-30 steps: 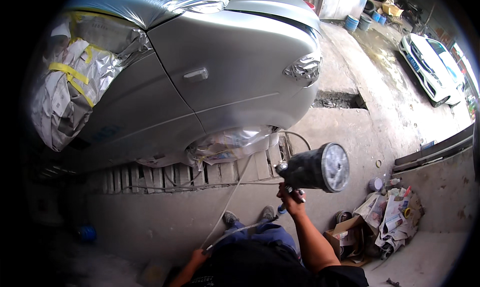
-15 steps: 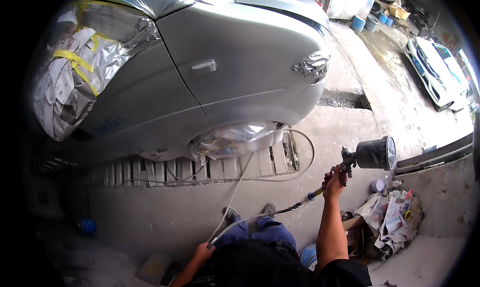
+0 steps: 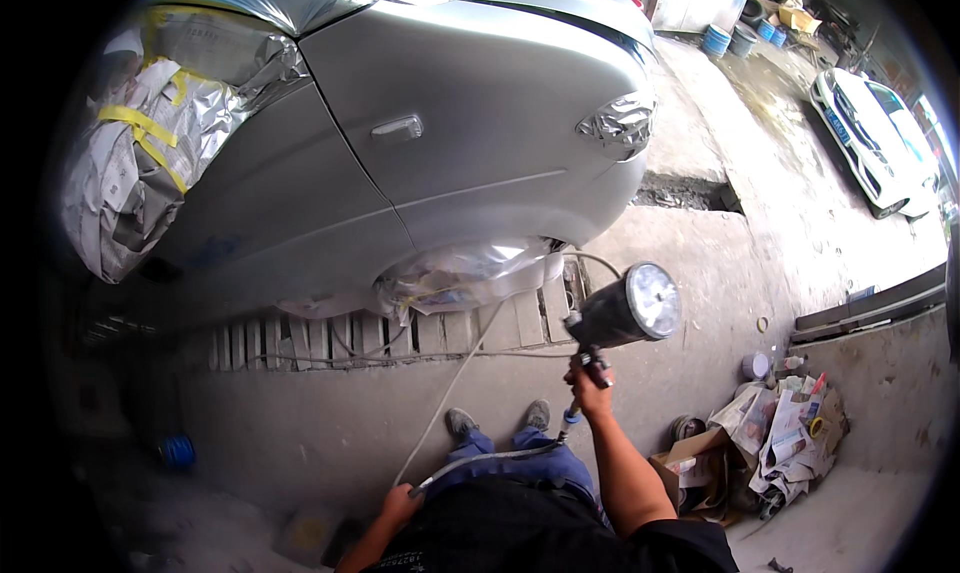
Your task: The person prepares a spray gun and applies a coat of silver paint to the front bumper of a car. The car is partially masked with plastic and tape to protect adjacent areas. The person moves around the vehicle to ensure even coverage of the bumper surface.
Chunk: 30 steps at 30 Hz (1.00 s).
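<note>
My right hand (image 3: 592,391) is closed on the grip of a spray gun (image 3: 590,359), whose black cup (image 3: 615,311) with a pale lid tilts up and right, out in front of the silver car (image 3: 480,133). A hose runs from the gun's fitting down across my legs to my left hand (image 3: 400,503), which is closed on the hose (image 3: 480,457) at lower centre. Crumpled foil and paper masking (image 3: 160,173) with yellow tape covers the car's left part; clear plastic (image 3: 455,273) covers the wheel, and foil (image 3: 615,128) the corner lamp.
A slatted floor grate (image 3: 400,338) with hoses lies below the car. At right are a pile of paper and boxes (image 3: 770,433) and a low wall (image 3: 870,363). A white car (image 3: 865,138) stands farther back, near blue buckets (image 3: 716,39). Another blue bucket (image 3: 176,451) is at lower left.
My right hand and spray gun swung right, then came back left and down, the cup now tilted more toward me. My left hand stays on the hose at about the same spot.
</note>
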Motion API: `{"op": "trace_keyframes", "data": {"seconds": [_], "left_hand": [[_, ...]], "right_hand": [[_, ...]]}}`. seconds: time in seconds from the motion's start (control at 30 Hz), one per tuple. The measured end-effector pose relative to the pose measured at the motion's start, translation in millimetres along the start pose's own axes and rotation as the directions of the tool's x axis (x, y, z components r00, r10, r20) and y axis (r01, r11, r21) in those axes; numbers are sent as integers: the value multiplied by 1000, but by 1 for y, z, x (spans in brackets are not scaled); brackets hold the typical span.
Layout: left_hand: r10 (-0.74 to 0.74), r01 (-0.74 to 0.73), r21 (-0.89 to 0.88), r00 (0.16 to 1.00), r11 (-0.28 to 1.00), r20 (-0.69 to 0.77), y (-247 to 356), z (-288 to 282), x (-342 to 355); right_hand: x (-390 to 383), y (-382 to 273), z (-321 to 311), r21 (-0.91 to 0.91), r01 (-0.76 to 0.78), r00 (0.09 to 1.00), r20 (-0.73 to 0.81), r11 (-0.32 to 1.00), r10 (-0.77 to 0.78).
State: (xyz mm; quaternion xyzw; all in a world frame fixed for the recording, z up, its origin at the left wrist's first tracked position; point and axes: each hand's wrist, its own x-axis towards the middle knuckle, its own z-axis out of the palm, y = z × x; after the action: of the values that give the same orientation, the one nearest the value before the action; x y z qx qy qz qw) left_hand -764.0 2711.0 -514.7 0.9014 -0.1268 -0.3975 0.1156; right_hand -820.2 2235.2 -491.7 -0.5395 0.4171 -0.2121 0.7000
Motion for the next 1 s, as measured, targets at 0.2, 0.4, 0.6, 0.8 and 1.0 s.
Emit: {"op": "trace_keyframes", "data": {"seconds": [0.2,0.4,0.6,0.8,1.0], "left_hand": [[10,-13,-79,1000,997,-26,-2,15,-2],[62,-62,-34,998,997,-2,-20,14,-12],[20,-20,-1,999,1000,37,-5,9,-15],[-57,56,-111,998,992,-6,12,7,-27],[-27,29,-145,1000,989,15,-19,19,-8]], "right_hand": [[44,3,-64,154,-57,912,-394,986,114],[14,41,-10,30,-40,995,-93,999,43],[-13,52,50,-206,265,930,314,942,-193],[14,63,5,-68,186,958,-212,980,-196],[9,50,-12,-313,169,890,-360,935,-281]]}}
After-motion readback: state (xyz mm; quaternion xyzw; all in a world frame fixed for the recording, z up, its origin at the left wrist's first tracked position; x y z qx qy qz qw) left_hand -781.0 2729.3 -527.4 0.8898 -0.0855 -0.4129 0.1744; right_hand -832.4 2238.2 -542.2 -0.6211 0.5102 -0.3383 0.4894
